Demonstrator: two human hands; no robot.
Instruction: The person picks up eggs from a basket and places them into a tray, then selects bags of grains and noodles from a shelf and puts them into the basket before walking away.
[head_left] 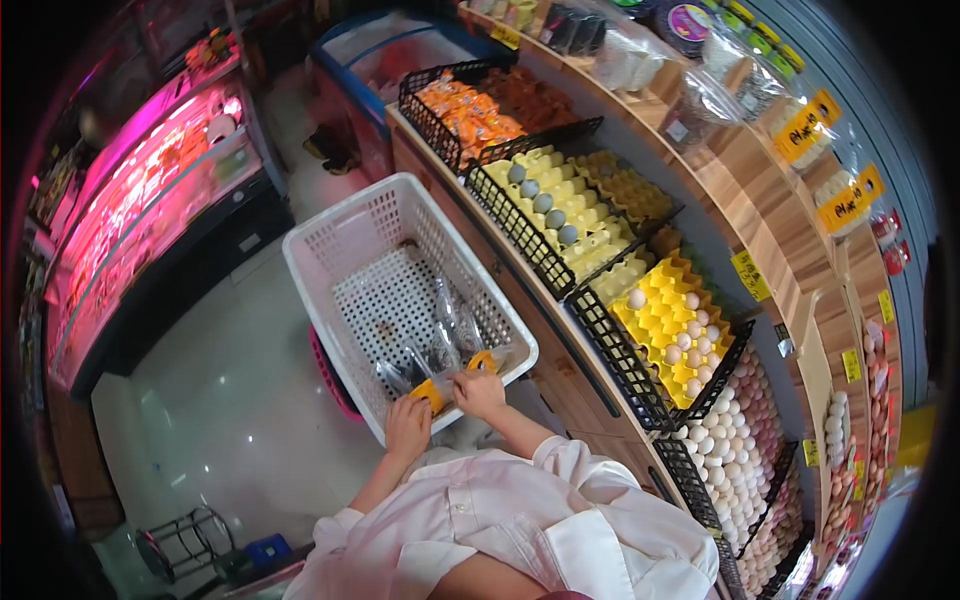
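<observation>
A white plastic basket (pixel 305 262) with slotted walls and a perforated floor stands in front of me. Clear plastic bags (pixel 455 325) with yellow-orange header labels lie at its near end. My left hand (pixel 408 426) has its fingers closed on the top of one bag, at its orange label (pixel 430 393). Just to the right, my right hand (pixel 480 394) pinches a bag by its top, close beside another orange label (pixel 484 361). Both hands are over the near rim. What the bags contain is hard to make out.
Right of the basket runs a wooden counter with black crates (pixel 520 235) of eggs, yellow egg trays (pixel 655 310) and orange-wrapped packets (pixel 468 115). Shelves (pixel 740 190) of bagged goods rise behind. A pink-lit display case (pixel 150 210) stands left; a pink basket (pixel 330 375) shows under the white one.
</observation>
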